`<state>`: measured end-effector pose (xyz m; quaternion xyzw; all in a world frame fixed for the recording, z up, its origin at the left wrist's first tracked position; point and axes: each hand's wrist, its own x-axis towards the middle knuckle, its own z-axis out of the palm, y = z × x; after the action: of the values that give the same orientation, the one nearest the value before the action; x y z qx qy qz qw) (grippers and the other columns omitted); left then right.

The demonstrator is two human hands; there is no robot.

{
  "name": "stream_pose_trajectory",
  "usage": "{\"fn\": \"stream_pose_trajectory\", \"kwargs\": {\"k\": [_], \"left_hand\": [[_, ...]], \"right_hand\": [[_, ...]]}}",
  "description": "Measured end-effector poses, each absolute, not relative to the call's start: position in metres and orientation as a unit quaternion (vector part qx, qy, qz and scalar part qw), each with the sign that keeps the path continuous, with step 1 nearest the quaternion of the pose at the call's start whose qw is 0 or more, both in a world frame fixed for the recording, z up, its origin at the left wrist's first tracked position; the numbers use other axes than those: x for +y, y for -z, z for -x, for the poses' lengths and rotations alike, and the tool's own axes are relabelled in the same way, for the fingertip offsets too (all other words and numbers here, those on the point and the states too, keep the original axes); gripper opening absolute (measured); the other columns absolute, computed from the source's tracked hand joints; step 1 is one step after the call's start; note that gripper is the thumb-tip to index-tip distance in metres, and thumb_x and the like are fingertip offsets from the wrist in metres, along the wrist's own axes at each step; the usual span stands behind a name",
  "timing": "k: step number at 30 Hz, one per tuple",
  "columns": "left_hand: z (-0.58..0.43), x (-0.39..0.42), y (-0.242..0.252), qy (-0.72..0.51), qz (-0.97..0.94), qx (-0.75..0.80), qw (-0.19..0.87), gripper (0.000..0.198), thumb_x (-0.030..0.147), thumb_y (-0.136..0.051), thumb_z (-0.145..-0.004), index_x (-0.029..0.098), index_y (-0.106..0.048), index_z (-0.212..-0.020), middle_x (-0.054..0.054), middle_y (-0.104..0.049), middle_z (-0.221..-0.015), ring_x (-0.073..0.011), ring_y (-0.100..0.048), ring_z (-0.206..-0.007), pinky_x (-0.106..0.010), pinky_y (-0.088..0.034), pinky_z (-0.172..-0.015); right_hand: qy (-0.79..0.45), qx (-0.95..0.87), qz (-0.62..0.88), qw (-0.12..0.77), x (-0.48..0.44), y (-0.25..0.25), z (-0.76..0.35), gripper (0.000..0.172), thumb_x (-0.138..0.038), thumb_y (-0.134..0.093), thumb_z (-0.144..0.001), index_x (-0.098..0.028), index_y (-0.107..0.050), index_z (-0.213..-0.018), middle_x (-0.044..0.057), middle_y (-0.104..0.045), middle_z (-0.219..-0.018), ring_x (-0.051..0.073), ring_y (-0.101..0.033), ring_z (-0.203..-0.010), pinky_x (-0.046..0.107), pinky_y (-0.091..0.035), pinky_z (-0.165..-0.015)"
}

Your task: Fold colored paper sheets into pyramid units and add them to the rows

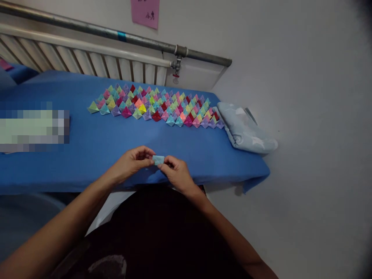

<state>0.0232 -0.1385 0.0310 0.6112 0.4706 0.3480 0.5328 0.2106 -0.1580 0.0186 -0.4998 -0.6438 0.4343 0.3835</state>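
A small light-blue piece of folded paper (158, 160) is held up between my two hands, over the front part of the blue-covered surface (104, 159). My left hand (133, 162) pinches its left end between thumb and fingers. At the right end and lower edge, my right hand (177, 170) grips it the same way. Beyond the hands stand rows of folded paper shapes (151, 105) with pointed tops, in green, pink, purple, red, yellow and blue.
A folded grey-blue cloth with white patterns (247, 130) lies at the right end. Behind the surface run a white radiator (95, 64) and a metal pipe (87, 29) with a red-handled valve (176, 75). A pink note (145, 13) hangs on the wall. Something pixelated (31, 128) is at left.
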Motion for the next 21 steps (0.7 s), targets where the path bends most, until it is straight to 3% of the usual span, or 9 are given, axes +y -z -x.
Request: {"fn": "stream_pose_trajectory", "kwargs": {"k": [4,11,15,21], "left_hand": [[-0.022,-0.135,-0.038,-0.278,-0.781,0.449,0.335,0.014,0.032,-0.056,-0.082,0.020,-0.064,-0.084,0.001,-0.068,-0.081,-0.0150,-0.062,-0.077,-0.029,-0.048,-0.074],[-0.032,-0.135,0.001,-0.299,-0.866,0.399,0.038,0.018,0.015,-0.047,-0.090,0.019,-0.063,-0.083,-0.005,-0.068,-0.091,-0.0173,-0.060,-0.084,-0.032,-0.048,-0.079],[-0.033,-0.135,0.014,-0.273,-0.877,0.395,-0.017,0.027,0.015,-0.041,-0.096,0.018,-0.065,-0.083,-0.005,-0.066,-0.085,-0.0172,-0.057,-0.077,-0.032,-0.045,-0.075],[-0.023,-0.140,0.003,-0.214,-0.907,0.360,-0.043,0.028,0.015,-0.041,-0.097,0.017,-0.067,-0.088,-0.007,-0.067,-0.090,-0.0190,-0.056,-0.079,-0.033,-0.043,-0.074]], "right_hand": [[-0.282,-0.732,0.493,0.375,-0.155,-0.016,-0.214,0.008,-0.019,-0.056,-0.082,-0.022,-0.058,-0.075,-0.002,-0.056,-0.076,0.012,-0.050,-0.069,0.024,-0.039,-0.067],[-0.034,-0.842,0.488,0.226,-0.153,-0.005,-0.218,0.017,-0.016,-0.050,-0.093,-0.020,-0.065,-0.086,0.007,-0.064,-0.091,0.020,-0.052,-0.087,0.031,-0.038,-0.081],[0.024,-0.860,0.484,0.162,-0.156,-0.002,-0.218,0.024,-0.018,-0.045,-0.098,-0.021,-0.067,-0.090,0.008,-0.064,-0.091,0.020,-0.049,-0.083,0.032,-0.034,-0.077],[0.012,-0.885,0.446,0.134,-0.161,-0.005,-0.220,0.021,-0.019,-0.046,-0.098,-0.019,-0.067,-0.102,0.009,-0.065,-0.098,0.021,-0.050,-0.086,0.034,-0.032,-0.077]]}}
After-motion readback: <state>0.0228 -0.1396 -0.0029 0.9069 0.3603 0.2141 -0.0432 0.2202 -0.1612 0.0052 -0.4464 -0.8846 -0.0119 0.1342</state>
